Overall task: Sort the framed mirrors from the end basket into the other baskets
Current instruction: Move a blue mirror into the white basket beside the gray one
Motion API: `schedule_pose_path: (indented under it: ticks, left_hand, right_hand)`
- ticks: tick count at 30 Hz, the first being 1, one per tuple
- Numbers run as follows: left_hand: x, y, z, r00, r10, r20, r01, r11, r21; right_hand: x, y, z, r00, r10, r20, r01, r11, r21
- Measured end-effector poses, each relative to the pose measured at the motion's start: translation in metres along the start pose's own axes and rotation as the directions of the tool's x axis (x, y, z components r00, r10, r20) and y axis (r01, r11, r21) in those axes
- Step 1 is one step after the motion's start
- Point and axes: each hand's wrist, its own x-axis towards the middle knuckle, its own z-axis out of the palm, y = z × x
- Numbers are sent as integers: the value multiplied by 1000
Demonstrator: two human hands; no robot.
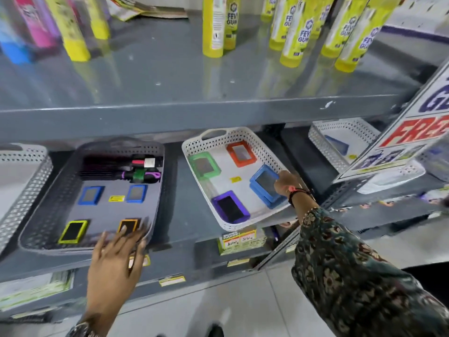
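On a grey metal shelf (pixel 184 242), the right hand (pixel 285 182) closes on the blue mirrors (pixel 266 184) stacked in the white basket (pixel 192 148), with green, orange and purple ones to its left. The left hand (pixel 114 259) lies open, fingers spread, over the grey basket's (pixel 36 229) near rim, touching an orange mirror (pixel 128 226). Yellow glue bottles (pixel 213 27) stand on the shelf above, pale floor tiles below.

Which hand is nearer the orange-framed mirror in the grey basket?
Left. The left hand has its fingertips reaching that orange-framed mirror; the right hand is over in the white basket, on the blue-framed mirrors.
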Motion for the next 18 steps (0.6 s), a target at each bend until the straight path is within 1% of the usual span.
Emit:
schedule_pose_path:
  ticks: [4, 9, 12, 13, 15, 16, 17, 18]
  left_hand:
    - [1, 2, 0, 1000, -20, 15, 20, 1000, -5]
    - [2, 4, -2, 997, -67, 48, 68, 998, -18]
    - [2, 4, -3, 995, -79, 59, 81, 996, -30]
    - [2, 4, -4, 995, -81, 61, 83, 996, -36]
    - [2, 4, -4, 995, -78, 68, 81, 996, -41]
    - [2, 4, -5, 995, -76, 71, 79, 996, -41]
    - [2, 3, -5, 995, -73, 72, 76, 996, -41]
    - [2, 3, -6, 995, -70, 72, 73, 996, -42]
  right_hand:
    - [5, 5, 11, 1000, -13, -17, 12, 997, -75]
    - [1, 5, 18, 993, -70, -100, 48, 979, -199]
    - [-4, 2, 19, 989, -73, -126, 45, 977, -206]
    - [1, 2, 22, 984, -102, -145, 73, 978, -195]
    - [6, -1, 23, 985, -147, -94, 135, 984, -118]
    - [8, -4, 24, 987, -160, -21, 159, 985, -70]
    - [15, -4, 28, 983, -183, 24, 183, 982, -45]
    - [17, -5, 31, 981, -175, 82, 180, 981, -65]
